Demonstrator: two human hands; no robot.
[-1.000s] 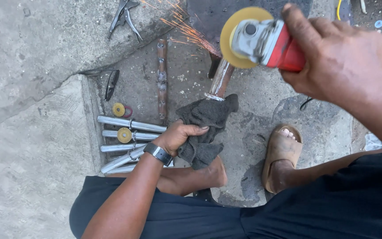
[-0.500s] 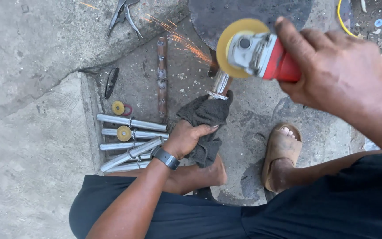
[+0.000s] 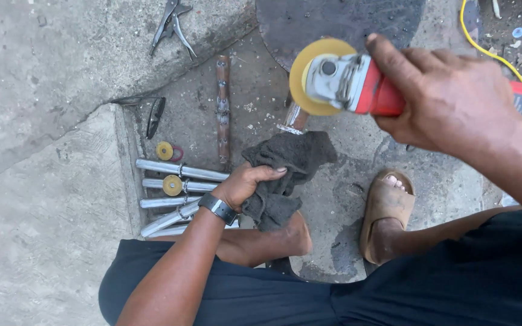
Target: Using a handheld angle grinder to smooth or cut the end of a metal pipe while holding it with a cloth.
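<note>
View looks down at a person crouched on a cracked concrete floor (image 3: 43,229). Right hand (image 3: 448,96) is clamped around the red body of an angle grinder (image 3: 357,84), held up near centre-right; its yellow disc (image 3: 309,66) faces left, w/ a grey metal guard beside it. Just under the disc, a short shiny metal pipe (image 3: 294,118) pokes out from a dark grey rag (image 3: 291,160); can't tell if disc & pipe touch. Left hand (image 3: 246,184), w/ a dark watch (image 3: 217,208) on the wrist, is closed tight on the rag, pressing it & the pipe down on the floor. Left of that hand lie approx. five silver metal rods (image 3: 170,193) side by side, two small yellow discs (image 3: 168,169) resting on & above them. A rusty metal bar (image 3: 223,108) lies upright in frame above the hand. Pliers (image 3: 170,24) sit top left on the raised slab; a dark pair of glasses (image 3: 155,115) lies near the crack. A dark round metal plate (image 3: 339,21) is at top centre, a yellow cable (image 3: 484,42) top right. Person's foot in a tan sandal (image 3: 385,214) rests right of the rag; dark clothing (image 3: 394,296) fills the bottom.
</note>
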